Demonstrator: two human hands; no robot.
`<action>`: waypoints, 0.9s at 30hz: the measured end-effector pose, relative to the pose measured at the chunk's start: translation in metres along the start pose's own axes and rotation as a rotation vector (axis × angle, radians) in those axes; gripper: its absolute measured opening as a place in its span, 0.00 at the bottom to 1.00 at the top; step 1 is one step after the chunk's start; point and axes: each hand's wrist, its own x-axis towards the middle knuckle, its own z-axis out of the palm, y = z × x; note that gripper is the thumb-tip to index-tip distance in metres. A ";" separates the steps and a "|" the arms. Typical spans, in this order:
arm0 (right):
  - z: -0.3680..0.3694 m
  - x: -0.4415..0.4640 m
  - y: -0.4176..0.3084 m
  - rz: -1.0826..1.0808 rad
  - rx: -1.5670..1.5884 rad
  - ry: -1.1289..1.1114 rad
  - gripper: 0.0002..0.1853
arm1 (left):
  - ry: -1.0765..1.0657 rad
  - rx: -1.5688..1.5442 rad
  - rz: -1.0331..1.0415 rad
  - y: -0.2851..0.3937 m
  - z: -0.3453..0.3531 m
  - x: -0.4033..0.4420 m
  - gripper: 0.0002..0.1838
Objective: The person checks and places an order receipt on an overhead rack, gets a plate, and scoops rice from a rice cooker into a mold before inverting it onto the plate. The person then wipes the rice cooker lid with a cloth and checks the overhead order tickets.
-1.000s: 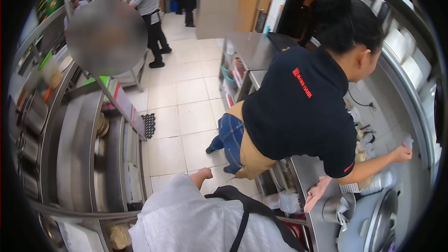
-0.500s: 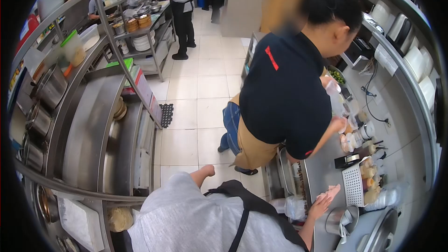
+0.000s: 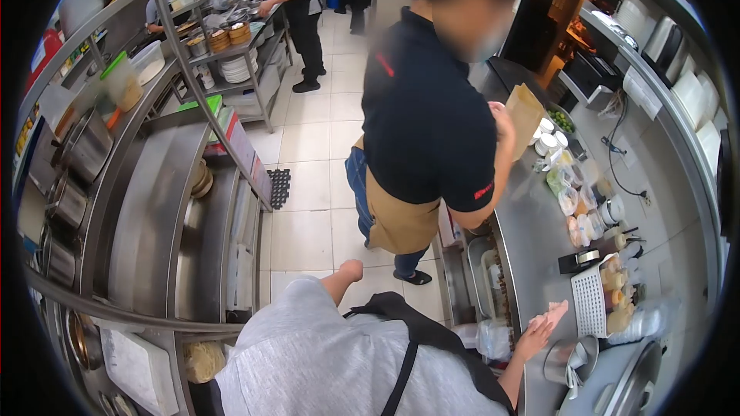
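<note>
My right hand [image 3: 531, 340] lies on the steel counter [image 3: 530, 262], its fingers over a crumpled pink cloth [image 3: 553, 313]. Beside it stands a metal pot [image 3: 561, 364] with light-coloured utensils or strips inside. A white perforated basket [image 3: 590, 305] holding sauce bottles [image 3: 611, 293] is just beyond the cloth. My left hand [image 3: 351, 270] hangs above the tiled floor with its fingers curled closed; nothing shows in it.
A co-worker in a black shirt [image 3: 432, 131] stands ahead at the counter beside a brown paper bag [image 3: 521, 118]. Packed bags and small tubs [image 3: 574, 189] line the wall side. Steel shelving [image 3: 146, 223] with pots runs along the left. Another person [image 3: 301, 23] stands farther back.
The co-worker has straightened and turned, shifting left and away from the packed bags, now beside a paper bag. My right hand stays on the cloth; the view has shifted slightly.
</note>
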 end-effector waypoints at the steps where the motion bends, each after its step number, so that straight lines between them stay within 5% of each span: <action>1: -0.004 0.000 -0.002 -0.007 0.031 -0.003 0.26 | 0.070 -0.019 0.039 0.003 -0.002 0.001 0.11; 11: 0.006 0.004 0.008 0.045 0.094 0.023 0.26 | 0.197 0.008 0.239 0.013 0.009 0.030 0.12; 16: 0.005 0.001 0.010 0.121 0.069 0.019 0.26 | -0.064 0.305 0.375 0.013 -0.005 0.030 0.16; 18: 0.002 0.002 0.008 0.089 0.095 0.026 0.26 | -0.285 0.008 0.117 0.017 -0.007 0.030 0.21; 20: -0.001 0.002 0.007 0.118 0.071 0.040 0.26 | -0.445 0.050 0.036 0.013 0.003 0.048 0.23; 22: 0.000 0.001 0.008 0.091 0.070 0.062 0.26 | -0.506 0.211 0.508 -0.024 0.050 0.102 0.18; 26: 0.000 0.000 0.009 0.100 0.071 0.058 0.26 | -0.478 0.125 0.515 0.006 0.030 0.063 0.15; 27: 0.001 0.001 0.009 0.112 0.072 0.061 0.26 | -0.425 0.034 0.378 0.018 0.025 0.050 0.15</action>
